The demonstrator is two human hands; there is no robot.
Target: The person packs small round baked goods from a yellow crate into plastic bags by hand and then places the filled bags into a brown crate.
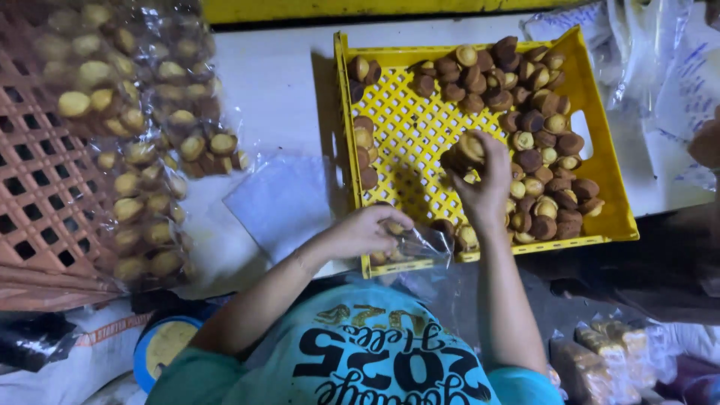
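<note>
— Dozens of small brown cakes (536, 142) lie heaped along the far and right sides of the yellow perforated crate (405, 135); why is the near left part bare?
— It looks as if that is the part within easiest reach of the hands, though that is a judgement only.
— What is the right hand (484, 176) doing?
— It is closed around a few cakes, lifted just above the crate floor, fingers curled so none drop.
— And the left hand (367, 231)?
— It grips the mouth of a small clear plastic bag (421, 244) at the crate's near rim, holding it open right beside the other hand. A few cakes seem to sit inside.
— What lies to the left?
— Filled clear bags of cakes (142, 142), piled partly on a reddish-brown lattice crate (37, 187) and partly on the white tabletop (270, 90), well apart from the loose cakes. A flat empty plastic bag (281, 202) lies between.
</note>
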